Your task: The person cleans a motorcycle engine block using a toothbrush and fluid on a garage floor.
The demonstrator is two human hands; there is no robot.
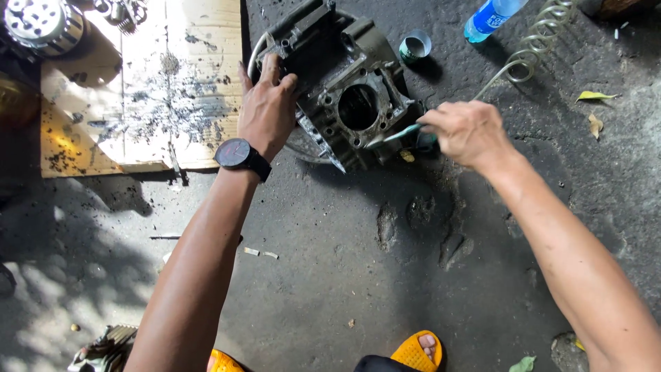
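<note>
A dirty grey engine crankcase (344, 89) with a round cylinder bore sits on the dark concrete ground. My left hand (267, 107), with a black wristwatch (237, 154) on the wrist, grips the crankcase's left edge. My right hand (467, 131) holds a thin green-handled brush-like tool (392, 138) whose tip rests against the crankcase's lower right face, just below the bore.
A stained cardboard sheet (144, 89) lies left of the crankcase, with a round metal engine part (41, 24) at its top-left corner. A small tin can (415, 47), a blue plastic bottle (490, 17) and a coiled wire spring (537, 45) lie beyond. My orange sandal (416, 350) shows at the bottom.
</note>
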